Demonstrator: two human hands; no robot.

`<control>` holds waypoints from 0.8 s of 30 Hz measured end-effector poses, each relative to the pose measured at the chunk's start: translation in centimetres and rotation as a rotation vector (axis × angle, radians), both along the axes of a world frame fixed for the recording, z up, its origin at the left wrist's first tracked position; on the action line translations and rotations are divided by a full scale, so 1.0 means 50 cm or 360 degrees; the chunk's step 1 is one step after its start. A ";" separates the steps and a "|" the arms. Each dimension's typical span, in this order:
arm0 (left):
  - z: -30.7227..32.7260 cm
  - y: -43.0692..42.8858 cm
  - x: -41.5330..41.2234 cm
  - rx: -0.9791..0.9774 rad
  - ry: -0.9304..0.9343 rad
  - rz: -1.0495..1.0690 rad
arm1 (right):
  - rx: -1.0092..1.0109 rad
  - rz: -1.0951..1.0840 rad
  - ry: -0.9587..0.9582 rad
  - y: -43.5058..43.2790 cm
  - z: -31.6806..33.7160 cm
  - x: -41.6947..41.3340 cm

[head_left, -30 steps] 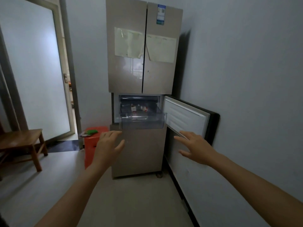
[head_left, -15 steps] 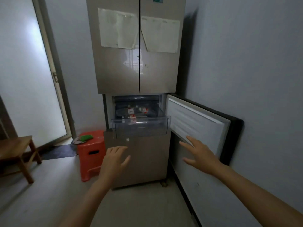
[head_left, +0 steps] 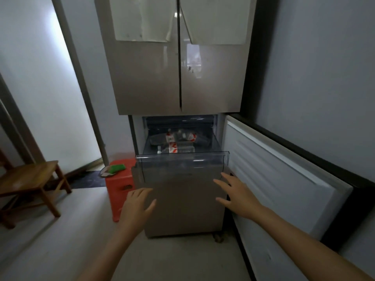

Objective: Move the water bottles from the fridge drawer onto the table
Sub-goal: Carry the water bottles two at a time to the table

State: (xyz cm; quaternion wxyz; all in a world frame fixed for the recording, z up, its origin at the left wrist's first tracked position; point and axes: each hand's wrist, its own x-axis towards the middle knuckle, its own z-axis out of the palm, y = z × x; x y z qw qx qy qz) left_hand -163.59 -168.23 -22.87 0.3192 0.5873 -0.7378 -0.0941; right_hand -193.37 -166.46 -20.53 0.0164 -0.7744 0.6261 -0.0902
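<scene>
With the left hand [head_left: 138,207] and the right hand [head_left: 237,195] spread empty below the pulled-out fridge drawer [head_left: 182,166], the water bottles [head_left: 174,148] lying inside should be reached over its clear front and grasped by the body.

I am closing on the fridge; both hands, left hand [head_left: 136,207] and right hand [head_left: 238,196], are nearing the drawer [head_left: 182,166], fingers spread.

The water bottles [head_left: 172,148] lie dim and blurred in the fridge drawer [head_left: 182,166], their number unclear.
</scene>
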 end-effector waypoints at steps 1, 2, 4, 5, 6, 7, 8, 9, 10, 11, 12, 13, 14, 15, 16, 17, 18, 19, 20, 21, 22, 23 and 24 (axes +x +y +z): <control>-0.009 -0.018 0.002 0.0026 0.0011 0.0006 | 0.0033 0.0014 0.0006 -0.018 -0.009 -0.001; -0.018 -0.040 0.003 0.0032 0.0012 0.0017 | 0.0054 0.0026 0.0018 -0.037 -0.018 -0.003; -0.036 -0.081 0.003 0.0034 0.0002 0.0039 | 0.0078 0.0043 0.0021 -0.078 -0.033 -0.004; -0.043 -0.103 0.002 0.0039 0.0001 0.0046 | 0.0081 0.0049 0.0023 -0.104 -0.036 -0.003; -0.049 -0.124 0.001 0.0030 0.0007 0.0056 | 0.0083 0.0047 0.0032 -0.126 -0.039 -0.002; -0.054 -0.156 -0.001 0.0013 0.0033 0.0071 | 0.0080 0.0043 0.0041 -0.160 -0.040 -0.002; -0.056 -0.184 -0.002 0.0018 0.0065 0.0085 | 0.0095 0.0045 0.0055 -0.186 -0.041 -0.002; -0.057 -0.212 -0.004 0.0022 0.0084 0.0098 | 0.0105 0.0042 0.0053 -0.210 -0.039 -0.002; -0.062 -0.251 -0.005 0.0017 0.0091 0.0103 | 0.0102 0.0040 0.0043 -0.243 -0.041 -0.002; -0.066 -0.291 -0.008 0.0000 0.0091 0.0094 | 0.0086 0.0045 0.0043 -0.279 -0.044 -0.003; -0.067 -0.324 -0.011 -0.0003 0.0096 0.0082 | 0.0082 0.0053 0.0049 -0.305 -0.043 -0.002; -0.067 -0.357 -0.015 -0.0010 0.0101 0.0065 | 0.0095 0.0059 0.0068 -0.331 -0.042 0.001; -0.067 -0.400 -0.019 -0.0021 0.0121 0.0049 | 0.0122 0.0054 0.0094 -0.369 -0.041 0.005; -0.065 -0.430 -0.023 -0.0027 0.0131 0.0034 | 0.0157 0.0044 0.0121 -0.395 -0.041 0.010; -0.062 -0.469 -0.025 -0.0030 0.0134 0.0022 | 0.0189 0.0043 0.0148 -0.435 -0.042 0.016; -0.058 -0.497 -0.026 -0.0036 0.0115 0.0004 | 0.0199 0.0049 0.0153 -0.463 -0.041 0.024; -0.056 -0.525 -0.026 -0.0055 0.0071 -0.0016 | 0.0194 0.0057 0.0162 -0.491 -0.042 0.033; -0.056 -0.551 -0.024 -0.0066 0.0022 -0.0030 | 0.0185 0.0061 0.0148 -0.516 -0.044 0.041; -0.059 -0.576 -0.020 -0.0088 -0.0029 -0.0045 | 0.0183 0.0064 0.0145 -0.538 -0.049 0.049; -0.062 -0.598 -0.015 -0.0108 -0.0083 -0.0055 | 0.0187 0.0059 0.0129 -0.557 -0.054 0.057; -0.068 -0.621 -0.009 -0.0122 -0.0134 -0.0071 | 0.0193 0.0041 0.0108 -0.579 -0.060 0.065; -0.072 -0.646 -0.004 -0.0129 -0.0178 -0.0094 | 0.0204 0.0018 0.0073 -0.605 -0.066 0.072; -0.076 -0.662 -0.001 -0.0139 -0.0209 -0.0107 | 0.0216 0.0009 0.0043 -0.621 -0.067 0.077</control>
